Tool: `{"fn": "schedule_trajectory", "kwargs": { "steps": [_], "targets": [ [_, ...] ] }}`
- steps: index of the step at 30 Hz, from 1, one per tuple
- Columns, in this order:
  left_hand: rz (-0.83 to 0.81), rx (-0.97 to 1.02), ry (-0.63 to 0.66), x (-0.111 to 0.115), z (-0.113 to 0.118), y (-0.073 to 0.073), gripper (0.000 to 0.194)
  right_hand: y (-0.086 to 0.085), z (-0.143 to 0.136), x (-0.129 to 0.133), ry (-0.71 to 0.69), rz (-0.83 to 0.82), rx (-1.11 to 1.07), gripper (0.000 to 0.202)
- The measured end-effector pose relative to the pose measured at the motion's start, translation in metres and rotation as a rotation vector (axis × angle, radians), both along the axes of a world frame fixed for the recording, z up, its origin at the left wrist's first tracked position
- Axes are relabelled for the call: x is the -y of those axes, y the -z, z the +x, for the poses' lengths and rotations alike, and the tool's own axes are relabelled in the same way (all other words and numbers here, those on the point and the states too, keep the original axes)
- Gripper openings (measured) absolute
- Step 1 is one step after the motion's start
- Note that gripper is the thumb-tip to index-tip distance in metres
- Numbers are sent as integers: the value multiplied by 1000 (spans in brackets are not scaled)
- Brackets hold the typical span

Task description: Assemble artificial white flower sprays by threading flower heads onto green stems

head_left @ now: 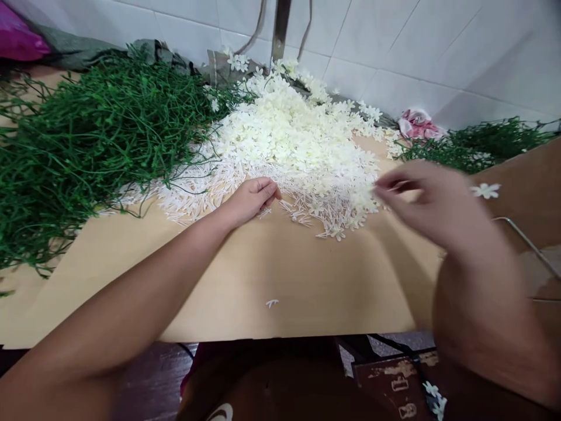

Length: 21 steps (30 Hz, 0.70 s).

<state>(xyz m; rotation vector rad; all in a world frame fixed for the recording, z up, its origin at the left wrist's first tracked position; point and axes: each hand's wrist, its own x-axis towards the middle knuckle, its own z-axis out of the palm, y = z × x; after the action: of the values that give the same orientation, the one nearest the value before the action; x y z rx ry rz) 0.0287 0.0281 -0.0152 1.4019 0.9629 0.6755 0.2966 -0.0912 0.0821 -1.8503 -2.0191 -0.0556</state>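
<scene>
My left hand (pixel 258 197) rests at the near edge of a heap of small white plastic stems (pixel 219 186), its fingers curled together; what lies inside them, if anything, is hidden. To the right, my right hand (pixel 433 199) is raised over the board and smeared by motion. Its thumb and fingertips come together beside the cream artificial flowers (pixel 289 128), and I cannot make out anything between them. Below the left hand's fingers a few loose white stem pieces lie on the light brown board (pixel 280 263).
A large tangle of green plastic stems (pixel 96 123) covers the left side. More green stems (pixel 495 143) and a red-and-white cloth (pixel 419 124) lie at the back right. A cardboard box (pixel 526 169) stands at the right, before the tiled wall (pixel 394 41).
</scene>
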Motion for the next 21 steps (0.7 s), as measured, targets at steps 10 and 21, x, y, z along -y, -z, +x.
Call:
{"fn": "schedule_trajectory", "kwargs": {
  "steps": [10, 21],
  "targets": [
    [31, 26, 30, -3, -1, 2, 25, 87, -99, -66, -326, -255, 154, 16],
    [18, 56, -57, -4, 1, 6, 13, 72, -86, -96, -321, -198, -610, 5]
  ]
}}
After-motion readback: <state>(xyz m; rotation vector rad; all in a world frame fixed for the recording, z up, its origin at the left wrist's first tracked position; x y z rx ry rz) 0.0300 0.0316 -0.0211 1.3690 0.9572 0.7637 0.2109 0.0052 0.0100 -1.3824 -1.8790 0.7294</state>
